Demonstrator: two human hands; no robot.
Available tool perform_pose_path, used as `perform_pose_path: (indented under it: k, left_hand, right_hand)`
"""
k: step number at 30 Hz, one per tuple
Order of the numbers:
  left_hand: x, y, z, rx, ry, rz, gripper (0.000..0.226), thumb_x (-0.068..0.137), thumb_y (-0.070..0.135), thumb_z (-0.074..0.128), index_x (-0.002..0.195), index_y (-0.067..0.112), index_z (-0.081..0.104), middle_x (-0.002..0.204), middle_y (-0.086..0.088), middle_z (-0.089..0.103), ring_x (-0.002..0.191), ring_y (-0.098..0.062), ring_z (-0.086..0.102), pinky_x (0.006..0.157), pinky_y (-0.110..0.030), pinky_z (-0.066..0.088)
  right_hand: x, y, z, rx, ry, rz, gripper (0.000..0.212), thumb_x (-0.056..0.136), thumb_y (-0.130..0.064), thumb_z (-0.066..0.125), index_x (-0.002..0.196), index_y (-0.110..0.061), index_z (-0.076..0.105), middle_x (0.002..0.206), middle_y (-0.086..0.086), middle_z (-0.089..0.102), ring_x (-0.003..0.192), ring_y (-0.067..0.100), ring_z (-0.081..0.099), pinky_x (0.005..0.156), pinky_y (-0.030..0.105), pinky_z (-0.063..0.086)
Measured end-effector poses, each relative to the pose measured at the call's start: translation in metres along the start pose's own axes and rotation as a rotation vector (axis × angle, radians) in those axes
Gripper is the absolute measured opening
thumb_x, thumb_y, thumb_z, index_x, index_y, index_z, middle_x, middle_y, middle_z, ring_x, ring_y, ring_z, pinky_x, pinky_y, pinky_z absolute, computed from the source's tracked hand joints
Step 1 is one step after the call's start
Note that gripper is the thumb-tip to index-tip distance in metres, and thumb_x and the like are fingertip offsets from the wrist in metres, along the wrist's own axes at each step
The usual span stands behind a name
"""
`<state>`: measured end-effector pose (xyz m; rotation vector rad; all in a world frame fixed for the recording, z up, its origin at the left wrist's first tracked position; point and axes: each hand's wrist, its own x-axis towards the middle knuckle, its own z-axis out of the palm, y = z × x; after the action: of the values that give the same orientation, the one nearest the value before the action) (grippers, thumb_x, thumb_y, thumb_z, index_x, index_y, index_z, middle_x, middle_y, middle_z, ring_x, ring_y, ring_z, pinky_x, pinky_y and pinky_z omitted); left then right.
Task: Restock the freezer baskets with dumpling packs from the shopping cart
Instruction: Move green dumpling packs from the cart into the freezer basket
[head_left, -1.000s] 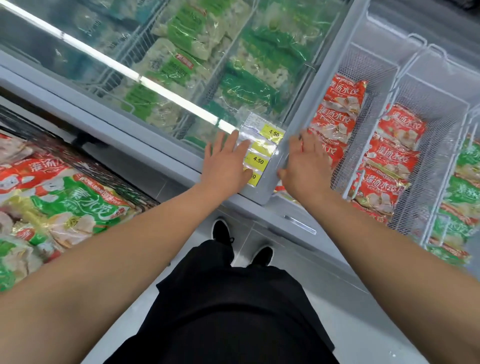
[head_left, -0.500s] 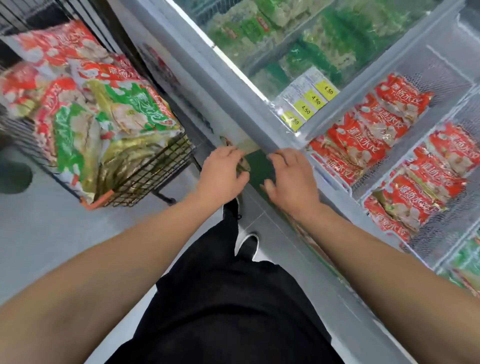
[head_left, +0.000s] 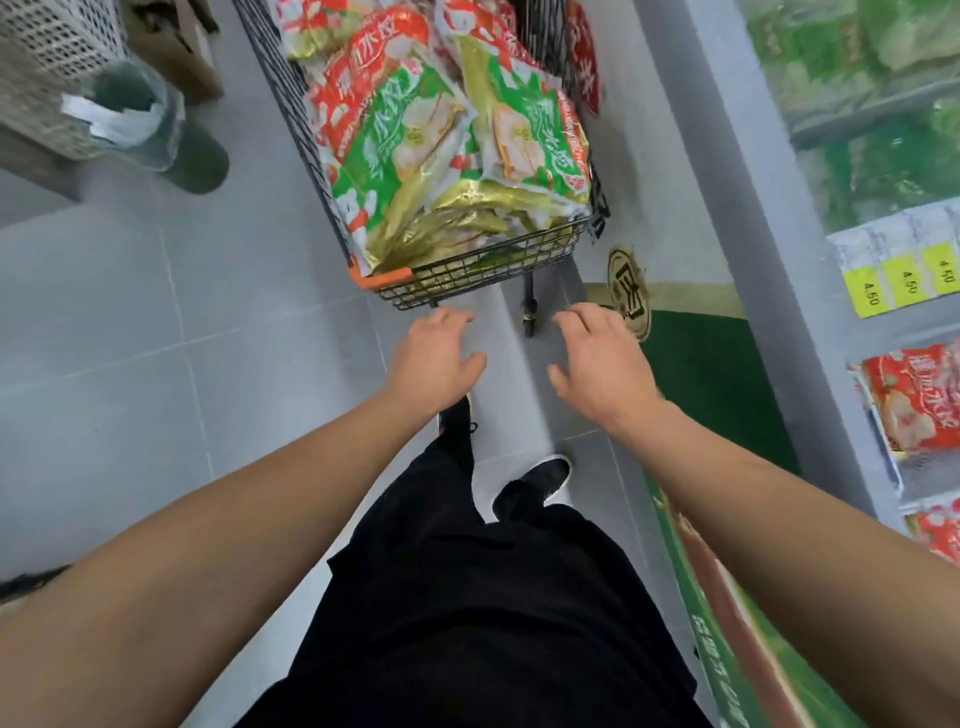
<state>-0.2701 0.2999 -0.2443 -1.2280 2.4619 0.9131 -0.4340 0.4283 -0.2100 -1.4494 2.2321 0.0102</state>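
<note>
Your left hand (head_left: 434, 358) and right hand (head_left: 602, 364) hang empty with fingers loosely spread just short of the shopping cart (head_left: 483, 275), so you're between loads: next reach in and grip a dumpling pack (head_left: 400, 156) for the freezer (head_left: 779, 218) on your right.

Shopping cart (head_left: 483, 270) holds dumpling packs (head_left: 415, 156), freezer (head_left: 769, 218) right.
</note>
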Motion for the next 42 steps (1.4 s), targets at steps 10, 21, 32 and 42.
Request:
perform_pose_path:
  k: [10,21,32,42]
  left_hand:
    - [0.037,-0.085,-0.031,-0.082,0.173,-0.056,0.059,0.080,0.020,0.063,0.138,0.012,0.054,0.140,-0.012,0.049,0.127,-0.034,0.046,0.107,-0.044,0.041]
    - [0.070,-0.110,-0.028,0.022,-0.031,-0.052,0.079,0.084,0.035,0.063,0.153,0.022,0.028,0.158,-0.007,0.023,0.149,-0.029,0.014,0.116,-0.047,0.027]
    - [0.069,-0.099,-0.014,0.094,0.020,-0.138,0.083,0.079,0.032,0.065,0.152,0.025,0.026,0.152,-0.003,0.027,0.146,-0.027,0.016,0.108,-0.048,0.035]
    - [0.022,-0.089,0.030,0.119,0.060,-0.210,0.090,0.081,0.035,0.065,0.156,0.023,0.017,0.158,-0.006,0.019,0.152,-0.028,0.005,0.108,-0.055,0.035]
  right_hand:
    - [0.108,-0.066,0.012,-0.074,-0.107,-0.040,0.058,0.087,-0.027,0.058,0.139,-0.007,0.045,0.144,0.013,0.043,0.134,0.033,0.037,0.112,0.042,0.033]
    - [0.169,-0.077,0.023,-0.142,-0.314,0.076,0.083,0.082,-0.023,0.064,0.153,-0.015,0.021,0.159,0.008,0.020,0.149,0.033,0.012,0.120,0.049,0.021]
    - [0.164,-0.065,0.029,-0.141,-0.297,0.039,0.086,0.080,-0.029,0.065,0.153,-0.023,0.020,0.155,0.006,0.022,0.147,0.035,0.010,0.118,0.049,0.022]
    - [0.108,-0.048,0.058,-0.137,-0.328,-0.050,0.101,0.082,-0.037,0.065,0.158,-0.028,-0.001,0.162,-0.001,0.004,0.151,0.029,-0.003,0.119,0.051,0.020]
